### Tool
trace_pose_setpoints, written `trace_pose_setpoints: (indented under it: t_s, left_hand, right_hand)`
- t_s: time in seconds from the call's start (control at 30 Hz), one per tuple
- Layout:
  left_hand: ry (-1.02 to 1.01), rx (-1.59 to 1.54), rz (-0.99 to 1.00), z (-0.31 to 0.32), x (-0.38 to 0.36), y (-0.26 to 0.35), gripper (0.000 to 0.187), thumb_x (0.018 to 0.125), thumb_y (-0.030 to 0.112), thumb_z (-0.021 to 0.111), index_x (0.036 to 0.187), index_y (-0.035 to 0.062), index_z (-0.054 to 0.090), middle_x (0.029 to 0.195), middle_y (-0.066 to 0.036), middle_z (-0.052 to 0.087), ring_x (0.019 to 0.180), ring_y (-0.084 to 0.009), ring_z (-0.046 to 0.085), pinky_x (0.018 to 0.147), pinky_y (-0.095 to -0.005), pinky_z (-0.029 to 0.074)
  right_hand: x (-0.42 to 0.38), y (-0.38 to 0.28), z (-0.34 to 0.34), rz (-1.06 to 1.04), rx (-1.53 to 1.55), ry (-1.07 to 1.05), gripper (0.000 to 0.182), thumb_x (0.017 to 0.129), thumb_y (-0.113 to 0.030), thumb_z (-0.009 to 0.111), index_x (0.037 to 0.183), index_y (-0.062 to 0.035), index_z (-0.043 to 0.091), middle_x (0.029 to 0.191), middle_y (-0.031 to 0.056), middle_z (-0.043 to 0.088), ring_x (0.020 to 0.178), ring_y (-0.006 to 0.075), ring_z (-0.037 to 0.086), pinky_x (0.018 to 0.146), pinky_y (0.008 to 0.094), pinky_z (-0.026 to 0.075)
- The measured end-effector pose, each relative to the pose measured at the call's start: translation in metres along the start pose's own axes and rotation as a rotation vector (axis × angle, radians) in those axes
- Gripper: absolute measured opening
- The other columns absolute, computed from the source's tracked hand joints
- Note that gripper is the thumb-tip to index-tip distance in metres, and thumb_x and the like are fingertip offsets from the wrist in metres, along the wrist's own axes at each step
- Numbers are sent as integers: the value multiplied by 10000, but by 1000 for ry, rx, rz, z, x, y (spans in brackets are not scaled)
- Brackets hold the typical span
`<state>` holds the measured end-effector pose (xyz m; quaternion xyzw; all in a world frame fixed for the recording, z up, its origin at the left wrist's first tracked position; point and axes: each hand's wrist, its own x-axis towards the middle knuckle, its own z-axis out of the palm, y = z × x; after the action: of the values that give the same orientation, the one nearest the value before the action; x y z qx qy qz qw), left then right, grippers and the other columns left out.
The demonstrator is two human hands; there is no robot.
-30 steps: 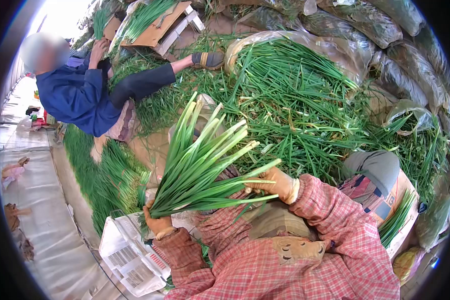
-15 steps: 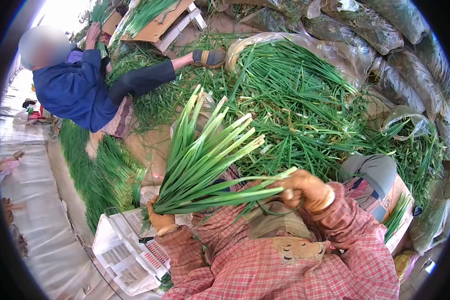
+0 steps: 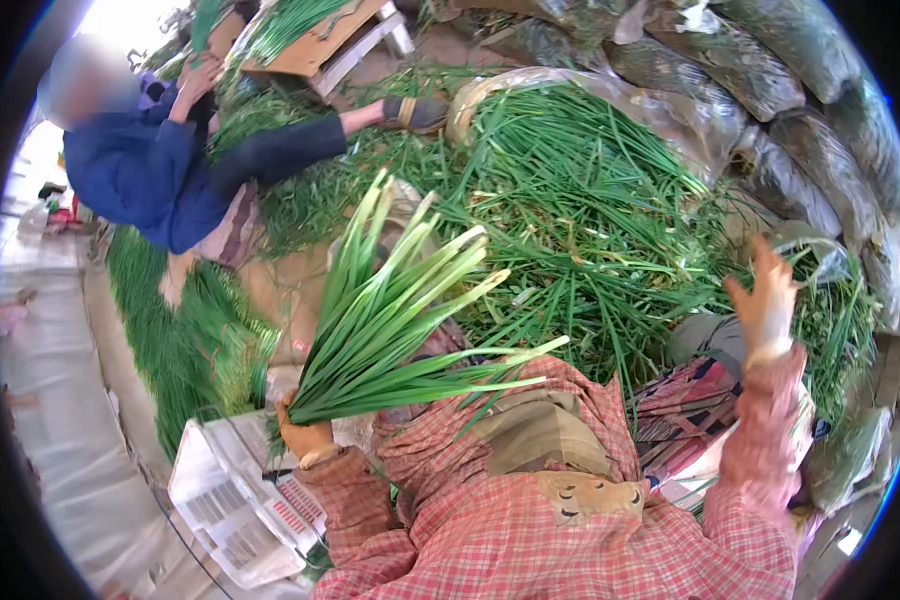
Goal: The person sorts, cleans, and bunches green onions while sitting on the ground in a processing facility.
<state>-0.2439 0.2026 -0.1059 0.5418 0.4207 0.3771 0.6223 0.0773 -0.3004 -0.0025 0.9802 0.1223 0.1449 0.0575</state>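
Note:
My left hand (image 3: pixel 306 436), in a tan glove, is wrapped round the leafy end of a bunch of chives (image 3: pixel 400 310). The pale stem ends fan upward and to the right, and a couple of stalks stick out sideways over my lap. Out to the right, my gloved right hand (image 3: pixel 767 300) is raised with fingers spread and nothing in it, slightly blurred. It is above my grey-clad knee (image 3: pixel 710 340), near the edge of the heap of loose chives (image 3: pixel 590 240).
A white plastic crate (image 3: pixel 220 500) stands beside my left arm. Bundled chives (image 3: pixel 185 340) lie along the left. A co-worker in a blue jacket (image 3: pixel 140 180) sits at upper left by a wooden stand (image 3: pixel 345 50). Filled plastic bags (image 3: pixel 730 60) are stacked at upper right.
My right hand has left the protruding stalks of the bunch and swung out to the right, its fingers opening. My left hand still grips the bunch. The co-worker's hands and head have shifted slightly.

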Motion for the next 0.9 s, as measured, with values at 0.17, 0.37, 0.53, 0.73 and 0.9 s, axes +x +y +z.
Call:
trace_pose_setpoints:
  t_s: [0.17, 0.37, 0.53, 0.73, 0.9]
  left_hand:
    - [46, -788, -79, 21, 6, 60, 224, 880, 199, 470, 693, 76, 471, 764, -75, 533, 875, -254, 512, 897, -417, 394]
    - [-392, -499, 528, 134, -56, 184, 236, 912, 171, 360, 691, 100, 313, 574, 7, 284, 582, -115, 325, 738, -316, 368]
    - [-906, -326, 997, 202, -134, 194, 192, 772, 165, 578, 670, 24, 499, 593, -62, 547, 593, -183, 549, 606, -360, 483]
    - [-1609, 97, 1553, 242, -175, 150, 205, 599, 118, 634, 785, 52, 580, 750, -48, 532, 767, -220, 541, 767, -405, 493]
    - [-1560, 293, 1885, 274, -204, 87, 252, 684, 178, 546, 922, 100, 567, 863, -25, 545, 886, -183, 523, 916, -329, 407]
  right_hand:
    - [-80, -177, -45, -455, 1741, -1493, 396, 872, -268, 494, 1173, -13, 462, 1130, 119, 527, 1014, 205, 510, 887, 330, 399]
    - [-81, -295, -51, 100, 2737, -1843, 664, 876, -506, 355, 1335, -38, 244, 1312, 133, 374, 1173, 251, 407, 981, 403, 323]
    - [-37, -259, -93, 264, 3189, -1346, 672, 834, -550, 377, 1338, -119, 268, 1318, 78, 378, 1196, 232, 385, 1011, 426, 297]
    - [-14, -195, -82, 47, 3275, -1179, 696, 834, -495, 458, 1349, -81, 239, 1364, 170, 284, 1207, 325, 366, 991, 521, 288]
    - [1, -146, -43, -266, 3121, -1082, 610, 820, -251, 547, 1318, -21, 281, 1317, 144, 359, 795, 164, 489, 711, 298, 428]
